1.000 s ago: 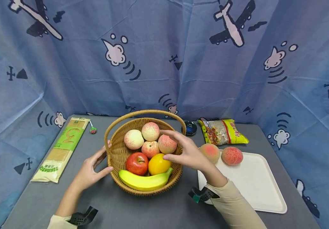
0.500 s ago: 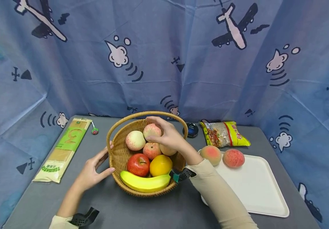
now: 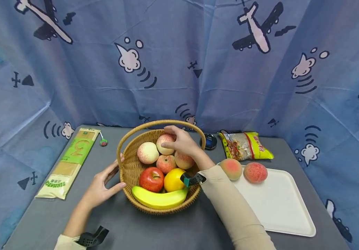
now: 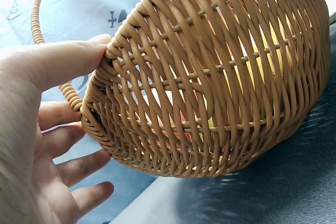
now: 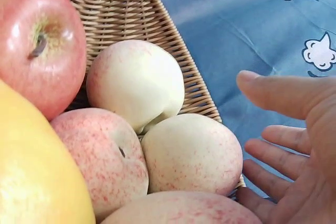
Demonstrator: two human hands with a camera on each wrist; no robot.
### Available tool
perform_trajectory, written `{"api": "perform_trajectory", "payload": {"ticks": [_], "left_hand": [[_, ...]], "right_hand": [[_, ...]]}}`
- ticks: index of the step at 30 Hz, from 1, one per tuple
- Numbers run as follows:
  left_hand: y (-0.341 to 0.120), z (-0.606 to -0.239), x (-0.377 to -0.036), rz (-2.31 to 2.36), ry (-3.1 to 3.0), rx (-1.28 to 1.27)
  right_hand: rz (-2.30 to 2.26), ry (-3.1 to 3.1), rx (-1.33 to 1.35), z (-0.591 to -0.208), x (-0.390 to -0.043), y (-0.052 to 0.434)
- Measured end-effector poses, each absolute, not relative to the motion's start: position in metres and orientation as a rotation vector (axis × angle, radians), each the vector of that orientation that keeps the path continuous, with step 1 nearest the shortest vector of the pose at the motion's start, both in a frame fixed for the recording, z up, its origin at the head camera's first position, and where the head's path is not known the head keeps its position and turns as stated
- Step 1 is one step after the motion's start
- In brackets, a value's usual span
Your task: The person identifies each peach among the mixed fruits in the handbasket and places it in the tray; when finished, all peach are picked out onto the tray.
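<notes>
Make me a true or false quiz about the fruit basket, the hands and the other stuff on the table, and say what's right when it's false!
1. The red apple is in the basket. True.
2. The left hand is holding the banana. False: that hand is touching the basket, and the banana lies inside it.
3. The right hand is right next to a peach. True.
4. The lollipop is on the white tray. False: it lies on the table, beside the long green packet.
</notes>
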State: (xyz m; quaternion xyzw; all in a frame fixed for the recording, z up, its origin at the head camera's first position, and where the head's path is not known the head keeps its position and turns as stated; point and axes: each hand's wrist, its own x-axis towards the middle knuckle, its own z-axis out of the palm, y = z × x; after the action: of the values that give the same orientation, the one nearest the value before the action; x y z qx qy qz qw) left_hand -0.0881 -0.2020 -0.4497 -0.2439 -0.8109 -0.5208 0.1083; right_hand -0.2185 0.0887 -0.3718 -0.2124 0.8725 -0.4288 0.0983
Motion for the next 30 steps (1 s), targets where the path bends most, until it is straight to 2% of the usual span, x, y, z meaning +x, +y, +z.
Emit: {"api": "perform_trajectory", "payload": {"ticks": [12, 30], "left_hand": [[-0.2034, -0.4509, -0.0883, -1.519, -2.436, -0.668], [-0.2019, -0.4482, -0.0859, -1.504, -2.412, -0.681]], "right_hand": [[-1.098, 2.676, -0.554, -0.3748, -0.2219, 0.0864], [-1.153, 2.683, -0.582, -0.3797, -0.2231, 0.0877]]}}
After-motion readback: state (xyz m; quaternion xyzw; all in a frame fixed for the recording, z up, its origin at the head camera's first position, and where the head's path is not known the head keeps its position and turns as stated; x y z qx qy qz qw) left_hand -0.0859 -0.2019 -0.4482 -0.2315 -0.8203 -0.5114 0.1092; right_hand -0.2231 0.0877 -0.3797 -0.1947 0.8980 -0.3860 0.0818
